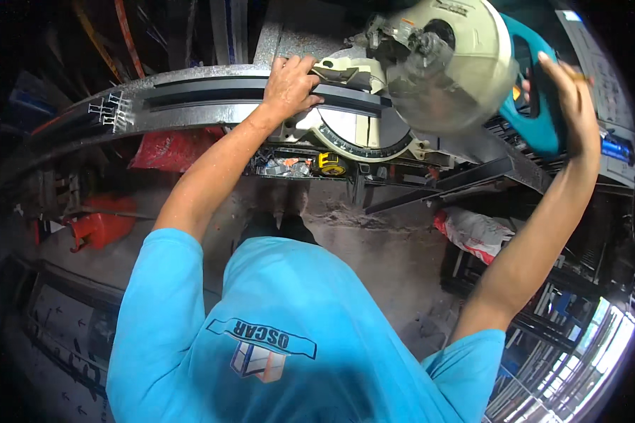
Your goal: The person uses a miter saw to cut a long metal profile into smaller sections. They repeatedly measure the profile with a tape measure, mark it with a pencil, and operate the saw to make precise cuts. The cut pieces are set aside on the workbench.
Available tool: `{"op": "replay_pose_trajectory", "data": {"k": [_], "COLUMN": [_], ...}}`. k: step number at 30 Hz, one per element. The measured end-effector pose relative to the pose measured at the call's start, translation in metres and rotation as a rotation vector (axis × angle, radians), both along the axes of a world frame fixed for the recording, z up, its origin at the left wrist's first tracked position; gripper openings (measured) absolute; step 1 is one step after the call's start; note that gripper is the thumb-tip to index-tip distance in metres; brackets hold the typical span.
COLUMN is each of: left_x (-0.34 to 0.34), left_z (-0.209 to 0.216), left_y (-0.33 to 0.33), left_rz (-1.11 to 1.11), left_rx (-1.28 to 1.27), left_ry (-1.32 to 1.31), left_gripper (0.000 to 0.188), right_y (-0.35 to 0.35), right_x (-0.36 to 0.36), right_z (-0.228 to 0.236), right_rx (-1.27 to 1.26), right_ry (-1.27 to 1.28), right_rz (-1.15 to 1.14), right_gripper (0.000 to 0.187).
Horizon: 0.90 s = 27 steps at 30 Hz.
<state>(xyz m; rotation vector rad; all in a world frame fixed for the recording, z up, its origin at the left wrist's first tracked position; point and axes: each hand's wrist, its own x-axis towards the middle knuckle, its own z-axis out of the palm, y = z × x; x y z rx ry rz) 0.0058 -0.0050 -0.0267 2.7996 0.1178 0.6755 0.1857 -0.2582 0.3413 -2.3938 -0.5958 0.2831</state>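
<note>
My left hand (289, 88) lies over a long dark metal profile (212, 95), fingers at its far side and thumb at the near side, holding it against the fence of a miter saw. The profile runs along the saw's bed, its right end close to the blade guard. My right hand (577, 99) is at the teal handle (533, 123) of the saw head; the handle hides part of its grip. The head's pale round guard (473, 42) is raised above the turntable, and its lower part looks smeared. A curved scale (363, 150) shows beneath it.
Small metal profile offcuts (109, 109) stand on the bed's left end. Below the bed are a yellow tape measure (331, 163) and a red bag (169, 149). An orange-red container (102, 224) sits on the left floor; a white-and-red sack (473, 233) lies at right, near metal racks.
</note>
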Motion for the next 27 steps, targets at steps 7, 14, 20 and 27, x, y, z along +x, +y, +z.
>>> {"op": "replay_pose_trajectory", "data": {"k": [7, 14, 20, 27], "left_x": [0.001, 0.006, 0.007, 0.007], "left_z": [-0.003, -0.008, -0.007, -0.007], "left_y": [0.0, 0.001, -0.002, -0.004], "left_rz": [0.025, 0.016, 0.025, 0.032], "left_rx": [-0.027, -0.016, -0.025, -0.026], "left_ry": [0.035, 0.012, 0.029, 0.028], "left_gripper": [0.036, 0.036, 0.036, 0.037], "right_y": [-0.041, -0.042, -0.041, -0.045], "right_x": [-0.073, -0.102, -0.104, -0.103], "right_z": [-0.097, -0.122, -0.122, -0.123], "right_rx": [0.211, 0.305, 0.308, 0.32], "right_ry": [-0.14, -0.216, -0.226, -0.226], "right_rz": [-0.205, -0.25, -0.244, -0.24], "right_gripper": [0.025, 0.022, 0.022, 0.021]}}
